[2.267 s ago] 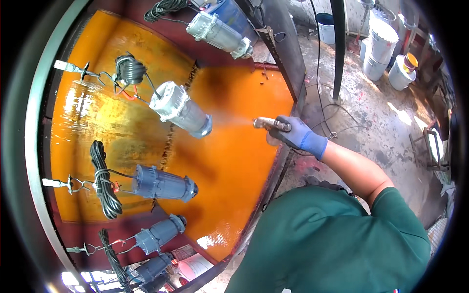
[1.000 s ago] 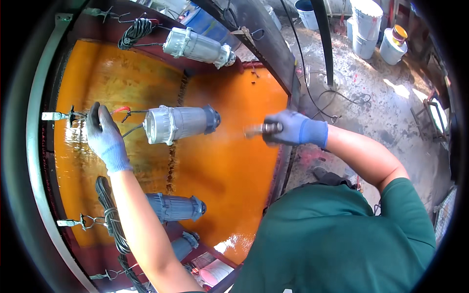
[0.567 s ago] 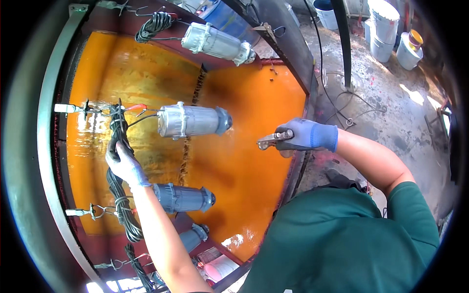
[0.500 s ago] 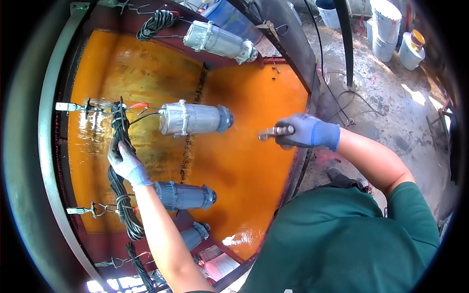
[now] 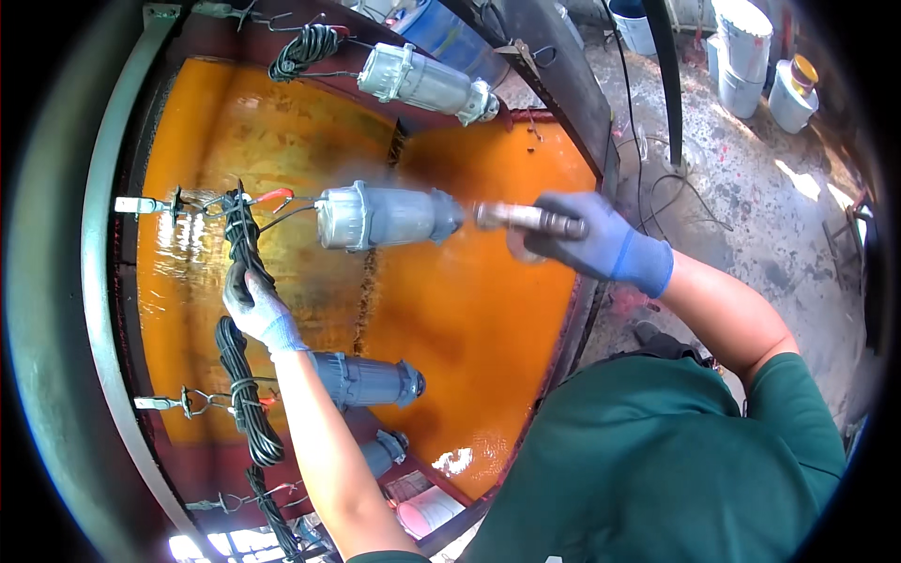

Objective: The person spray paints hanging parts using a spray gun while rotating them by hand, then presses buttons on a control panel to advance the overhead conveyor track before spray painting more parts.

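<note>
Pump (image 5: 389,216) hangs left of the right hand (image 5: 601,236), which is closed around a spray gun (image 5: 533,220), and up and right of the left hand (image 5: 253,302), gripping black cable (image 5: 242,228). It seems part-coated: blue-grey toward the gun, pale at its far end. Below-right of the left hand a lower pump (image 5: 371,380) looks done; above both hands an upper pump (image 5: 422,83) looks uncoated.
</note>
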Tool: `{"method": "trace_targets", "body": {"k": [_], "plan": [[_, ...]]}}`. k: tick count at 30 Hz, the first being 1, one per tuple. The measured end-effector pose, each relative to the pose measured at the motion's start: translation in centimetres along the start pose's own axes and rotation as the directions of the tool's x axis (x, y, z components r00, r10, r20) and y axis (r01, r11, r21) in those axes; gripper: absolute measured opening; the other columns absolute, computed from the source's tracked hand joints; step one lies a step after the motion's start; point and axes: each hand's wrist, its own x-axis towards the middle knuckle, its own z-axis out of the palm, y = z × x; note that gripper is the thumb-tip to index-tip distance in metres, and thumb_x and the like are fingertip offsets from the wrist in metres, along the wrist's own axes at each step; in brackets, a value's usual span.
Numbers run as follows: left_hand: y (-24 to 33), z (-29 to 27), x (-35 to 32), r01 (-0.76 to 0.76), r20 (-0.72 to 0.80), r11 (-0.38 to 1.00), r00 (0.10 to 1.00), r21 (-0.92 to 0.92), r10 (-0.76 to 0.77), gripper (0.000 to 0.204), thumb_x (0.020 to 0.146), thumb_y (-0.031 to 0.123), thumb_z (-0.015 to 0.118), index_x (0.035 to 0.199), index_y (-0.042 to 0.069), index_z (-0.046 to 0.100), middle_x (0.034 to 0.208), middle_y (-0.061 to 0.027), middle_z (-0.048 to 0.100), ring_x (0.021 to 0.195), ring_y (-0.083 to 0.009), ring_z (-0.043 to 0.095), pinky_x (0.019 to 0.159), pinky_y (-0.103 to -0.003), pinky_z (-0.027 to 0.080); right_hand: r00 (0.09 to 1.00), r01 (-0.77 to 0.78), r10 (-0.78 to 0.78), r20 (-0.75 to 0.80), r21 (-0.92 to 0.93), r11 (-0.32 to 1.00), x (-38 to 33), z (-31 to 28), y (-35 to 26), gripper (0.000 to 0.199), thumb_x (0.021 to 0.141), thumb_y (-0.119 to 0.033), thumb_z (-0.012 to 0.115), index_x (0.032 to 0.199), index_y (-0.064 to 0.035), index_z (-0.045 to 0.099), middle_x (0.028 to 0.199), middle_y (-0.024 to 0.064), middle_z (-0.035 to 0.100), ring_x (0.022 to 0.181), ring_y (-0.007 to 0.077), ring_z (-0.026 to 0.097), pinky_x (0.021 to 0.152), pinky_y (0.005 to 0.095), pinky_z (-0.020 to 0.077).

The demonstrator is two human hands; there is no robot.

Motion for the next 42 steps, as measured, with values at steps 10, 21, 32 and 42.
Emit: {"method": "trace_targets", "body": {"k": [10,21,32,42], "plan": [[1.1,1.6,0.1,-0.003,-0.043,0.997,0.999,-0.073,0.000,0.025,0.103,0.008,0.065,0.125,-0.005,0.068,0.122,-0.0162,0.071,0.107,-0.0233,0.068,0.095,-0.036,0.056,1.000,0.029,-0.028,0.012,-0.014,0.999,-2.1,0.5,1.5,0.028,0.092,-0.030,0.080,0.101,-0.0073,0.067,0.086,0.0174,0.072,0.082,0.0386,0.073,0.073,0.0463,0.0564],[0.3,1.0,-0.1,0.050,-0.049,0.994,0.997,-0.094,-0.054,0.024,0.102,0.006,0.067,0.123,-0.005,0.068,0.117,-0.0146,0.072,0.100,-0.0212,0.068,0.090,-0.034,0.057,0.982,0.061,-0.032,0.185,-0.156,0.986,-3.5,0.3,0.9,0.026,0.093,-0.029,0.078,0.102,-0.0075,0.068,0.086,0.0196,0.071,0.083,0.0392,0.073,0.074,0.0466,0.0567],[0.4,0.6,-0.3,0.002,-0.035,1.000,0.999,0.031,-0.001,0.024,0.103,0.008,0.067,0.124,-0.005,0.068,0.119,-0.0147,0.072,0.104,-0.0223,0.069,0.093,-0.035,0.057,0.992,0.006,0.020,0.125,-0.199,0.980,-2.8,0.9,3.2,0.029,0.094,-0.034,0.077,0.101,-0.0078,0.067,0.090,0.0188,0.073,0.087,0.0414,0.072,0.077,0.0499,0.0565],[-0.3,0.1,-0.1,-0.048,-0.041,0.990,0.998,0.135,0.054,0.026,0.104,0.009,0.064,0.125,-0.005,0.067,0.120,-0.0166,0.071,0.105,-0.0238,0.069,0.091,-0.035,0.058,0.983,-0.119,0.131,0.131,-0.092,0.989,-2.5,-0.1,4.5,0.023,0.094,-0.031,0.075,0.099,-0.0091,0.071,0.087,0.0130,0.076,0.082,0.0294,0.076,0.076,0.0412,0.0579]]}}
